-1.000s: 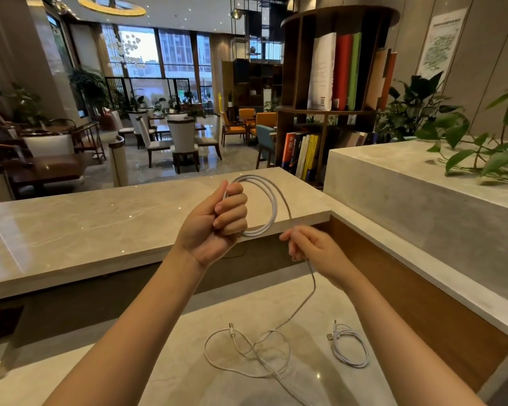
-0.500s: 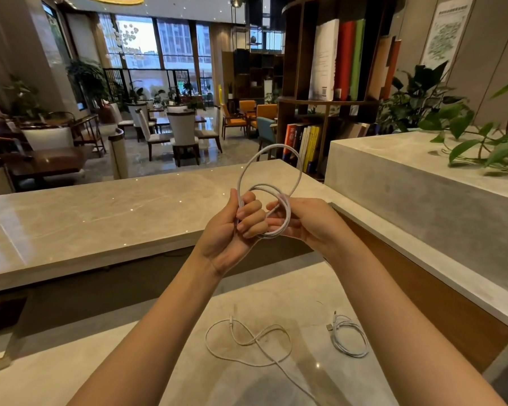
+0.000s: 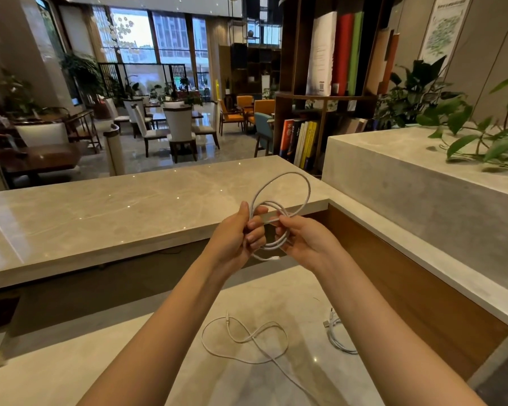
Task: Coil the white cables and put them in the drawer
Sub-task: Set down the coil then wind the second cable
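White cable [image 3: 309, 189] loops above the left hand [image 3: 235, 238] and right hand [image 3: 308, 241], both grips pinching it.

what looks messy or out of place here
One white cable sprawls uncoiled in loose crossing loops on the lower counter, unlike the neat small coil to its right.

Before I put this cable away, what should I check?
1. Grip: ok, left hand and right hand both hold the coiled cable.
2. Loops even: not ok, one loop stands larger.
3. Plug end tucked: not ok, it hangs below the hands.
4. Loose cable on the counter coiled: not ok.
5. Small cable coiled: ok.
6. Drawer open: cannot tell, not in view.
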The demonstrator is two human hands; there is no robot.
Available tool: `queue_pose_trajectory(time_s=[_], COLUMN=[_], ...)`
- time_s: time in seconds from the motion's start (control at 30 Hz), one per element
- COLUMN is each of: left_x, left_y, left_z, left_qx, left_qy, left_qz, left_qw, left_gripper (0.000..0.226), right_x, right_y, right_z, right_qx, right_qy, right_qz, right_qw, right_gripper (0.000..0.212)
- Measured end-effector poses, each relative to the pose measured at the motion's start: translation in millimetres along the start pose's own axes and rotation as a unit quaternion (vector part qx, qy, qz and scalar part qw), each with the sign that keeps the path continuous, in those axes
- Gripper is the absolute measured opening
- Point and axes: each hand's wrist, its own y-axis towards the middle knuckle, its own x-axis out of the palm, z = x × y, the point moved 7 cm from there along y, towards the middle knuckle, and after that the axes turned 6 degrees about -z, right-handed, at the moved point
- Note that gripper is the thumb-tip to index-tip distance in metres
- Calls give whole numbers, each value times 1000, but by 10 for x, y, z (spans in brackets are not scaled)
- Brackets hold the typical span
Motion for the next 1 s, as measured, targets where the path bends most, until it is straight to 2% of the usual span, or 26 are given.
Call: queue_pose_trajectory(time_s=[0.1,0.2,0.3,0.4,0.5,0.57,0.63,0.67,0.73,0.8,0.9,1.0], left_x=[-1,-8,-61,-142,-204,-210,-192,-176,-162,-189,-362,-631], left_y=[-36,-63,-50,-28,16,50,78,92,121,144,166,189], left_z=[-2,54,130,212,215,190,188,196,221,279,386,421], left_qx=[-16,-10,-2,26,29,32,53,68,94,114,127,99], left_qy=[-27,46,158,255,319,349,382,393,401,395,383,339], left_qz=[-32,-35,19,93,122,125,139,146,155,165,200,236], left_qw=[999,998,987,962,940,928,912,905,898,897,893,905], left_gripper=[33,27,24,26,28,29,29,28,28,28,26,27], right_x=[5,24,29,77,173,176,96,61,27,-14,-137,-176], right_y=[-10,-28,-45,-63,-98,-69,10,41,81,101,46,-28], right_z=[19,8,10,13,26,33,17,-12,-41,-51,-130,-239], right_qx=[16,28,37,39,45,26,-25,-52,-85,-84,-76,-88], right_qy=[25,24,0,-6,-14,-84,-222,-296,-383,-405,-406,-343], right_qz=[-8,-26,-37,-58,-107,-115,-63,-25,14,19,27,-27], right_qw=[1000,999,999,998,993,989,973,954,920,910,910,935], right_gripper=[12,16,22,20,16,15,19,19,21,21,21,25])
